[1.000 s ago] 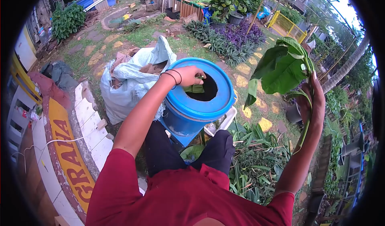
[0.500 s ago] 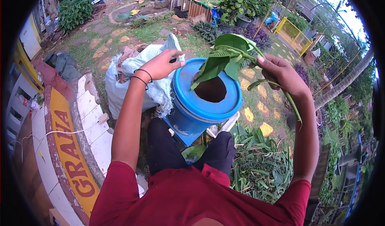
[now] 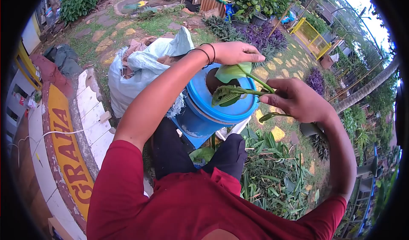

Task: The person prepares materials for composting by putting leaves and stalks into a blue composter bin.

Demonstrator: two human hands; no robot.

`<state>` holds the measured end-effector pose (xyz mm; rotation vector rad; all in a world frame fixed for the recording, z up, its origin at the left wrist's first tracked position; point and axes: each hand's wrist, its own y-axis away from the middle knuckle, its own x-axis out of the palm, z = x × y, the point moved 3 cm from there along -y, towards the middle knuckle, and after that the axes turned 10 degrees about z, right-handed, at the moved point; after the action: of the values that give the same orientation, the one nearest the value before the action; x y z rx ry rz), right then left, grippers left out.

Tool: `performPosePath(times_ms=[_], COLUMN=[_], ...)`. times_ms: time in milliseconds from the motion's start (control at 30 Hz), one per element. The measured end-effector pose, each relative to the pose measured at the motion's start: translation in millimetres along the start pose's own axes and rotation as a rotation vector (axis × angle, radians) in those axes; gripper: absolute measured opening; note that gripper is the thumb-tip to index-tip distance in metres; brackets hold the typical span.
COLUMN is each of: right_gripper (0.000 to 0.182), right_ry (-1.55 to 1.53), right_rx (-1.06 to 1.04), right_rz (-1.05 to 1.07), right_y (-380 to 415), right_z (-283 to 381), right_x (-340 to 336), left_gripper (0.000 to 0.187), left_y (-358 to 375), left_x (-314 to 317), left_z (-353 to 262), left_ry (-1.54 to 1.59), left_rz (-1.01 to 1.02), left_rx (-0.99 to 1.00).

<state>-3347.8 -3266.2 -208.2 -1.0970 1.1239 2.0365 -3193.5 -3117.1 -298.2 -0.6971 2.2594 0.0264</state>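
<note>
A blue lidded bucket [image 3: 204, 108] with a round hole [image 3: 213, 81] in its lid stands in front of my knees. My right hand [image 3: 294, 99] pinches a green leafy stem [image 3: 247, 91] over the right side of the lid. Its curled leaves hang above the lid near the hole. Above the far edge of the lid is my left hand [image 3: 236, 53], fingers stretched to the right and close together, next to a pale green leaf [image 3: 234, 73]. Whether its fingertips grip that leaf is hard to see.
A white woven sack [image 3: 149, 63] stands left of the bucket. Cut leaves and stems [image 3: 277, 176] lie at the right of my legs. A curved tiled ledge with a yellow lettered band [image 3: 70, 146] runs along the left. Plants and a yellow gate [image 3: 310, 37] are farther off.
My left hand has moved right, from the sack side to over the lid. My right hand has come lower with the stem, whose leaves now hang nearer the lid.
</note>
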Motion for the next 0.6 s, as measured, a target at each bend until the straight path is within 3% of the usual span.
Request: performPosePath(times_ms=[33, 100, 167, 300, 400, 467, 500, 533, 567, 600], right_gripper=[0.036, 0.034, 0.031, 0.029, 0.029, 0.03, 0.027, 0.028, 0.023, 0.022], right_ry=[0.145, 0.237, 0.543, 0.702, 0.826, 0.883, 0.946, 0.955, 0.959, 0.967], right_rx=[0.004, 0.013, 0.105, 0.216, 0.218, 0.196, 0.164, 0.141, 0.186, 0.208], right_rz=[-0.06, -0.136, -0.201, -0.137, -0.167, -0.195, -0.196, -0.208, -0.159, -0.087], right_y=[3, 4, 1, -11, -24, -38, -45, -52, -49, -55], right_z=[-1, -17, -41, -67, -74, -83, -92, -97, -81, -92], right_x=[-5, -9, -10, -4, 2, 2, 3, 4, 8, 6], left_gripper=[0.072, 0.08, 0.086, 0.088, 0.086, 0.079, 0.069, 0.058, 0.053, 0.05], left_y=[-12, -9, 1, 8, 14, 13, 6, 1, -2, -5], left_x=[11, 34, 54, 81, 84, 82, 79, 74, 71, 61], left_z=[17, 31, 40, 79, 70, 63, 77, 86, 93, 96], left_ry=[0.097, -0.011, 0.128, 0.338, 0.478, 0.419, 0.223, -0.194, -0.055, -0.238], left_rz=[0.139, 0.211, 0.321, 0.352, 0.18, 0.122, 0.153, 0.234, 0.158, 0.186], left_rx=[-0.111, -0.262, -0.282, -0.298, -0.339, -0.448, -0.438, -0.303, -0.473, -0.462])
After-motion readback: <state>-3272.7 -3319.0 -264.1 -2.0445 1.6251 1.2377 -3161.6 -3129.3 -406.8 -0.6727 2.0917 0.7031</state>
